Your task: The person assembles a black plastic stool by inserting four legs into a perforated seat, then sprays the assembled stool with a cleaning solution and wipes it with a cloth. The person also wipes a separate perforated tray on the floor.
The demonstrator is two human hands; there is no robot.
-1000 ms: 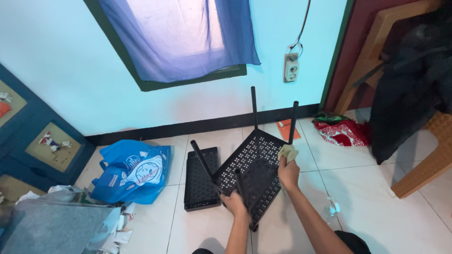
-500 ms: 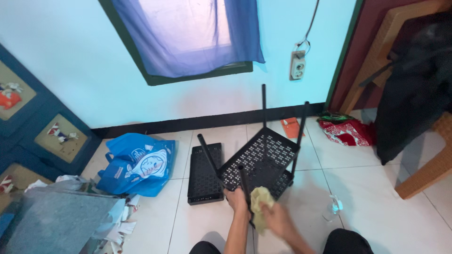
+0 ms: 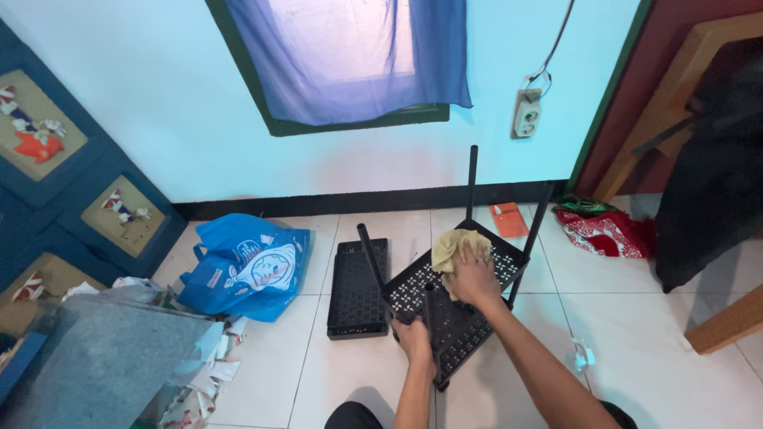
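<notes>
A crumpled blue plastic bag (image 3: 245, 266) with a printed figure slumps on the white tiled floor (image 3: 350, 373), left of a flat black perforated plastic shelf panel (image 3: 358, 287) lying near the wall. Just right of it, a black perforated plastic rack (image 3: 461, 314) sits upturned, its round legs sticking up. The left hand (image 3: 415, 340) wraps its grip tightly round the rack's near edge, seemingly at a leg base. The right hand (image 3: 474, 278) presses a wadded yellowish cloth (image 3: 453, 248) flat against the lattice, fingers spread over it. Farther right lies a bunched red patterned fabric (image 3: 608, 232).
</notes>
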